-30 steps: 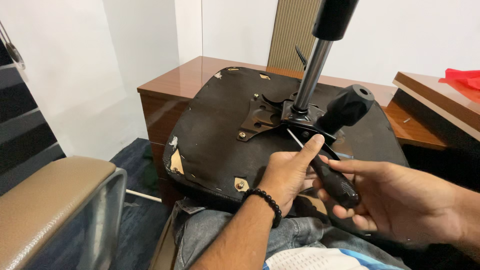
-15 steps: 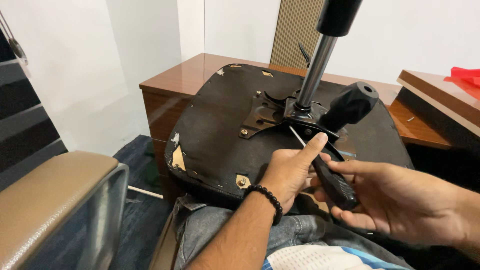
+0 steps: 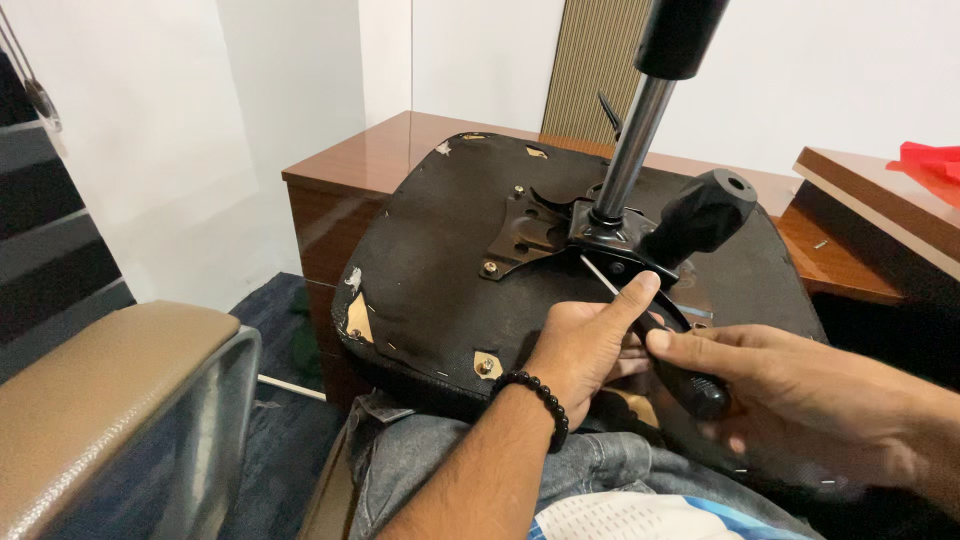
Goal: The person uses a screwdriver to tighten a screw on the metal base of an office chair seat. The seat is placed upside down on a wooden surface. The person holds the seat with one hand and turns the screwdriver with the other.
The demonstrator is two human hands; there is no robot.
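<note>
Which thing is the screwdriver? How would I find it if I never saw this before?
Look at the big black upturned chair seat on the person's lap, with a shiny metal pole sticking up. Below the pole, both hands meet. The screwdriver is the thin metal rod with a dark handle in the right hand, guided by the left hand.

Bright, even indoor light; sharp focus
</note>
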